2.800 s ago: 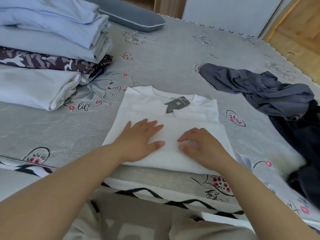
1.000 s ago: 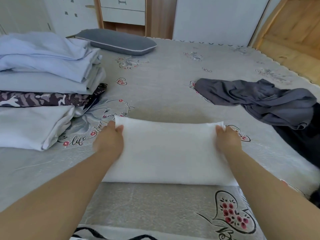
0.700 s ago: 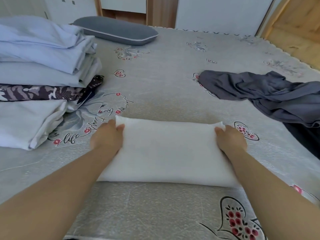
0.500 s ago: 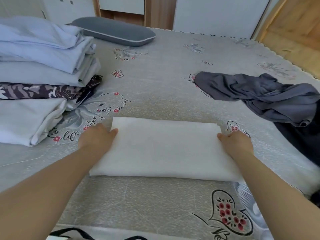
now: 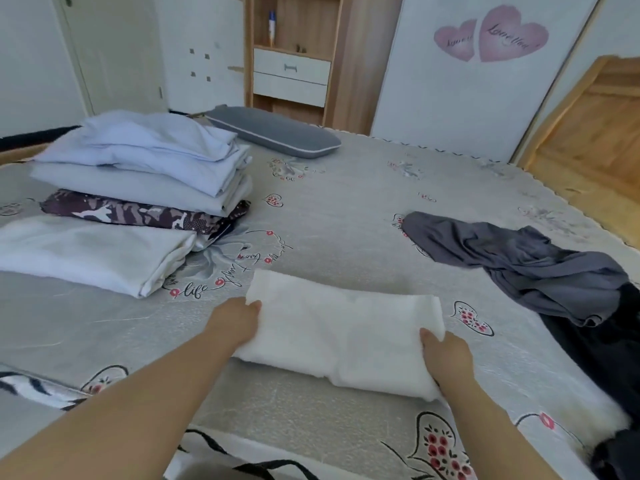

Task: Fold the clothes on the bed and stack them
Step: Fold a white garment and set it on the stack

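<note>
**Head view: folded white top ready to go on the stack**

Head view shows a folded white garment [image 5: 341, 332] lying near the front edge of the bed [image 5: 346, 209], held at both short ends. The left hand [image 5: 235, 323] grips the left end, thumb on top and fingers tucked under; the right hand [image 5: 446, 355] grips the right end the same way, though its fingers are mostly hidden beneath the cloth.

The step in hand looks like lifting this bundle onto the stack of folded clothes [image 5: 138, 195], which sits well to the left and further back. To do it well, keep both hands low under the fold so the layers do not slide apart, lift level, and set it square on the top light-blue piece rather than on the offset white one [image 5: 90, 254] at the bottom. The middle sags slightly, so support is worth watching.

A crumpled grey garment [image 5: 519, 261] and a dark one [image 5: 609, 358] wait unfolded at the right.
</note>
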